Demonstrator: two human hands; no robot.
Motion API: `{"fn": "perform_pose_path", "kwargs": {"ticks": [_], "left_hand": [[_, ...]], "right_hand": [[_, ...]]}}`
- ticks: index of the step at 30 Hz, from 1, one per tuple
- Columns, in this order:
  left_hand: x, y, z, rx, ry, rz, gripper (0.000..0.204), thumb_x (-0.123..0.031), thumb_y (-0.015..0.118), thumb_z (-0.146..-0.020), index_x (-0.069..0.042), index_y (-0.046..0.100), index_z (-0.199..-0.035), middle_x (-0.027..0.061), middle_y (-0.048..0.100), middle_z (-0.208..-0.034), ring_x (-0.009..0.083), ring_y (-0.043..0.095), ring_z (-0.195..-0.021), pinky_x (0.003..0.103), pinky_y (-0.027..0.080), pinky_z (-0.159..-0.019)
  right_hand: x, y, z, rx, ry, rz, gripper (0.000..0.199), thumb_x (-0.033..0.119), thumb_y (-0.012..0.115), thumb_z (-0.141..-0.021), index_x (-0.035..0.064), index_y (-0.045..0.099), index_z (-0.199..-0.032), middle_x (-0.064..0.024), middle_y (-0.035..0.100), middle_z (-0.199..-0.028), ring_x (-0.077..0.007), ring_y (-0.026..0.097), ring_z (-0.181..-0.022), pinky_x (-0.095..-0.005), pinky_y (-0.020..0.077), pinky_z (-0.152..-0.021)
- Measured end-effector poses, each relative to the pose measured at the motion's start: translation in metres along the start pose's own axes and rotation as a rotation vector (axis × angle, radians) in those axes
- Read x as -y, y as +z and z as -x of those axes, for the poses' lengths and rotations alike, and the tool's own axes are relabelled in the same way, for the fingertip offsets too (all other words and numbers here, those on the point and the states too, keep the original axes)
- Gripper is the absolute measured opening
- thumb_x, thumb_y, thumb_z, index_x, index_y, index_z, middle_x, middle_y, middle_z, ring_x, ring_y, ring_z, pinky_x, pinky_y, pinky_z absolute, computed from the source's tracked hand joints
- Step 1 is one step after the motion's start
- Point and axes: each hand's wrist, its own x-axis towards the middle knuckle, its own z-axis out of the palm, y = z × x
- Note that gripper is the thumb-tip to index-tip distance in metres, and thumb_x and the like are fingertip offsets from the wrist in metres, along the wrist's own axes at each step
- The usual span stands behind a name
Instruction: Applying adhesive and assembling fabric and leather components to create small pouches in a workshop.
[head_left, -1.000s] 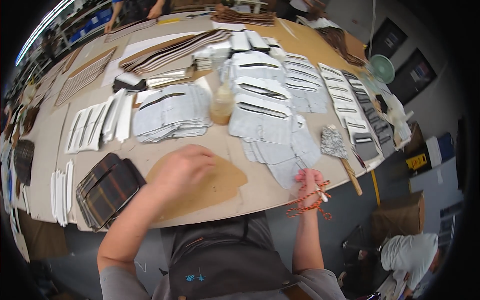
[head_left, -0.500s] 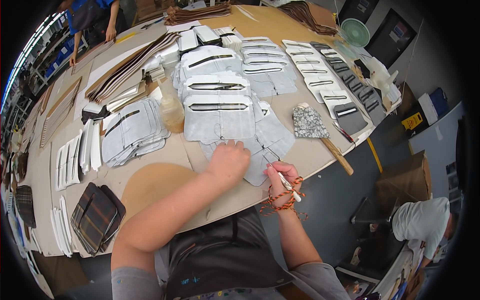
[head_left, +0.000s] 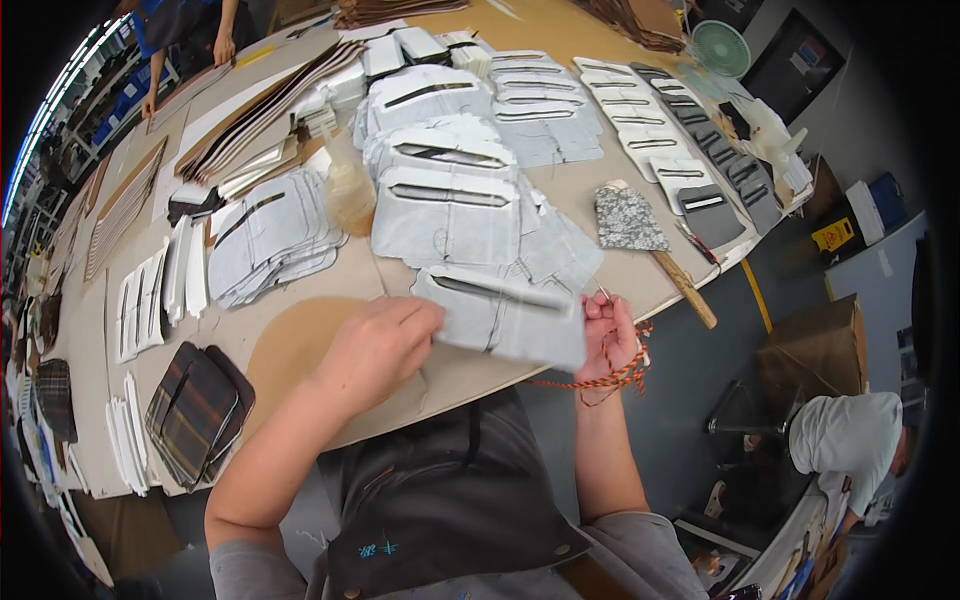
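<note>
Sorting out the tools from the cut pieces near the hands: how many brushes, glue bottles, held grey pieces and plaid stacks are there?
Brush: 1
Glue bottle: 1
Grey piece held by left hand and right hand: 1
Plaid stack: 1
Total: 4

A dark apron (head_left: 440, 500) with small blue stitched marks covers a grey short-sleeved shirt (head_left: 650, 550); forearms and hands are bare.
</note>
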Motion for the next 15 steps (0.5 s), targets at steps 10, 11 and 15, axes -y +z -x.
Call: {"fn": "perform_pose_path", "kwargs": {"ticks": [10,11,15], "left_hand": [[0.020,-0.001,0.077,-0.065,-0.189,-0.026,0.020,0.006,0.060,-0.074,-0.002,0.064,-0.092,0.0134,0.061,-0.112,0.0328,0.061,-0.096,0.040,0.051,-0.082],[0.016,0.000,0.076,-0.100,-0.253,-0.019,0.023,0.008,0.059,-0.075,-0.003,0.066,-0.093,0.0135,0.060,-0.116,0.0336,0.060,-0.101,0.040,0.050,-0.085],[0.021,-0.002,0.067,-0.060,-0.191,-0.294,0.028,0.006,0.059,-0.073,-0.004,0.069,-0.097,0.0138,0.058,-0.123,0.0315,0.061,-0.104,0.040,0.048,-0.090]], "right_hand": [[-0.005,0.047,0.016,0.013,0.144,0.513,0.008,-0.003,0.066,-0.084,-0.0005,0.061,-0.090,-0.0110,0.064,-0.084,-0.0156,0.059,-0.072,-0.0308,0.0505,-0.076],[-0.006,0.053,0.024,0.062,0.187,0.632,0.011,-0.005,0.068,-0.082,-0.0015,0.061,-0.090,-0.0109,0.065,-0.083,-0.0154,0.062,-0.071,-0.0284,0.0518,-0.070],[-0.009,0.067,0.036,0.369,0.285,0.977,0.009,0.001,0.071,-0.083,-0.0017,0.063,-0.086,-0.0090,0.068,-0.078,-0.0124,0.065,-0.071,-0.0253,0.0523,-0.067]]}}
